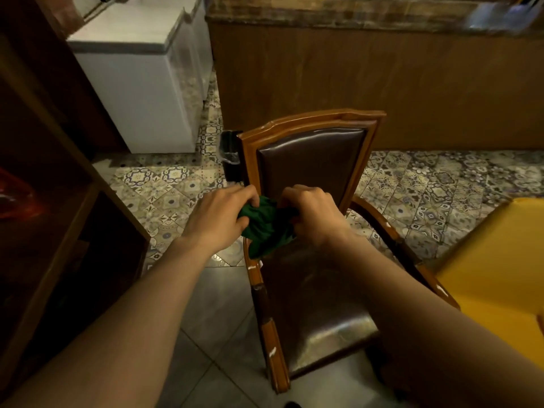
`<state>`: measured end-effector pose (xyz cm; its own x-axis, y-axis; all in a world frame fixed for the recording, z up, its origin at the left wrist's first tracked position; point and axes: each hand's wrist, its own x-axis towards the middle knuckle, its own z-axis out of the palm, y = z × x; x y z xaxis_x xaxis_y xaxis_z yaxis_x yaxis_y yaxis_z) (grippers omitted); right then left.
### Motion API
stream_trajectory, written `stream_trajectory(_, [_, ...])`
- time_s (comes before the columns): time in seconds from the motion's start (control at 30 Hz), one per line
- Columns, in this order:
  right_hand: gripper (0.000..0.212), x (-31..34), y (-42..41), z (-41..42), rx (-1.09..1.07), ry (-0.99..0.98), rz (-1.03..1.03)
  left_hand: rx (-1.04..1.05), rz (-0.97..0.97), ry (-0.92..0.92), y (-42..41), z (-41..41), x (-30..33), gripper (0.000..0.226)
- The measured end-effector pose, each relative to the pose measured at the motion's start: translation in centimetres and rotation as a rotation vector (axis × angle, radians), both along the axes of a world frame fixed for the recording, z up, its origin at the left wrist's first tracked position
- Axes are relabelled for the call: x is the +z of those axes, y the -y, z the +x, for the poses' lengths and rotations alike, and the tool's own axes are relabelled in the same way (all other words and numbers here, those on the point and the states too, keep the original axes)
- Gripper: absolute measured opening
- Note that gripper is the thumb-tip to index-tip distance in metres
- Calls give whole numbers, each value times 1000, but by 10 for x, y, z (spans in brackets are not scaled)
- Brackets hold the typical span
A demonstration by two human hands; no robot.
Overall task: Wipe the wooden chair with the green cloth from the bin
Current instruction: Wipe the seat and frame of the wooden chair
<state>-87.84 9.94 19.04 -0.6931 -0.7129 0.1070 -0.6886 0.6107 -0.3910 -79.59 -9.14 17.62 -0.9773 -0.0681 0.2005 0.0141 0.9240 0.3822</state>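
Already the green cloth was out of the bin, bunched between both hands above the chair seat. The left hand gripped it from nine o'clock, the right hand from three. Wadded so tightly, it would likely skim the wooden frame and miss the grooves unless spread out first.

dim, warm indoor light, glare on the chair seat, soft blur and wide-angle bending at the edges.
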Motion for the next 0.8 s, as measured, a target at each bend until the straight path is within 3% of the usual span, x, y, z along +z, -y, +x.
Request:
stream_trajectory(0.3, [70,-64,13,-8,95,235,-72,79,154,59,-4,-9,-67,43])
stream_trajectory(0.5, [75,-117,23,-3,20,341,-80,159,359,59,-1,-15,-120,42])
stream_trajectory(0.67, [47,-161,36,-4,-92,375,-125,104,426,123,15,-23,-163,44])
stream_trajectory(0.8, [41,-191,37,-2,-171,383,-129,50,525,172,38,-34,-196,46])
